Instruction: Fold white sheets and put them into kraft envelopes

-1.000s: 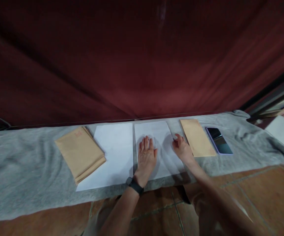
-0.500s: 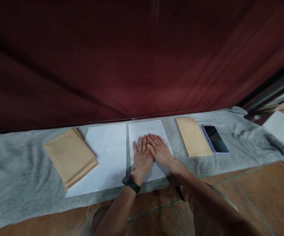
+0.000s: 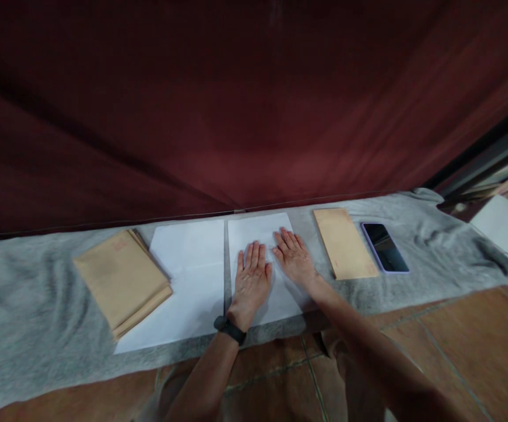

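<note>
Both hands rest flat on a white sheet of paper (image 3: 258,228) in the middle of the grey cloth. My left hand (image 3: 253,281), with a dark watch on the wrist, lies near the sheet's left side, fingers stretched out. My right hand (image 3: 295,258) is spread near the sheet's right edge, apart from the left. Neither one grips anything. Just left of this sheet is another white paper (image 3: 196,269), partly covered by a stack of brown envelopes (image 3: 122,275). To the right of my right hand lies a single pile or piece of brown envelope (image 3: 346,243).
A phone in a purple case (image 3: 385,248) lies right of the brown envelope. Grey cloth (image 3: 29,310) covers the long low surface. Behind it hangs a dark red curtain (image 3: 236,117). Tiled floor (image 3: 465,334) is in front, and a white sheet-like thing (image 3: 507,228) is at far right.
My right hand has slid to the right, away from my left hand; before, their fingers touched or overlapped. My left hand stays flat in almost the same place.
</note>
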`<action>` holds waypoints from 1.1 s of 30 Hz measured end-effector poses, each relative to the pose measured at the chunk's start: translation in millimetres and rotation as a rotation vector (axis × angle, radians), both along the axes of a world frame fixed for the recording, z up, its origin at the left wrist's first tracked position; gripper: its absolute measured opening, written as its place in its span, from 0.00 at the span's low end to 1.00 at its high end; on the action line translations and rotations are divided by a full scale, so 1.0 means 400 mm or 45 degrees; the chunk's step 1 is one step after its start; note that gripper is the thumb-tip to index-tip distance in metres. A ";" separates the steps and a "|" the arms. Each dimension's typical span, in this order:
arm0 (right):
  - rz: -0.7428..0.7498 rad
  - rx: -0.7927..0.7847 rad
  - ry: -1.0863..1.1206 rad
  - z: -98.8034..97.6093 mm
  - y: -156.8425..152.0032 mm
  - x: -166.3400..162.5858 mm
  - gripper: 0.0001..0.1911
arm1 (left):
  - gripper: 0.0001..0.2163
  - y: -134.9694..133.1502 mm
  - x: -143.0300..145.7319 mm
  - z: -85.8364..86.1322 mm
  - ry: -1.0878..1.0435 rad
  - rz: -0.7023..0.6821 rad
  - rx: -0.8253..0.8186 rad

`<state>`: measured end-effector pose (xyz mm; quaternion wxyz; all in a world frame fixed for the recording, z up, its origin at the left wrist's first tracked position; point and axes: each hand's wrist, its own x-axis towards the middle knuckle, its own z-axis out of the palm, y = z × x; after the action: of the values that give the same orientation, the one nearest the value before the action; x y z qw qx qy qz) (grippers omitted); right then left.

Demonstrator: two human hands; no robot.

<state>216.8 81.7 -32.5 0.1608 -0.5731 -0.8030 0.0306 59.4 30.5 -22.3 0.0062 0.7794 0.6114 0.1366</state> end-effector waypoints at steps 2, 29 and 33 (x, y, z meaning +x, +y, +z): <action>-0.012 0.003 0.008 -0.005 0.004 0.009 0.29 | 0.26 -0.001 0.001 -0.002 -0.010 -0.003 0.011; 0.192 -0.087 0.143 0.026 0.051 0.014 0.30 | 0.22 -0.042 0.059 0.008 -0.086 -0.423 -0.055; 0.441 -0.229 0.162 0.035 0.040 -0.033 0.27 | 0.21 -0.042 0.062 -0.004 -0.132 -0.437 -0.045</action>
<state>203.7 97.6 -18.7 0.1517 -0.4356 -0.8717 0.1657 84.2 13.7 -23.8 0.0746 0.8641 0.4704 0.1627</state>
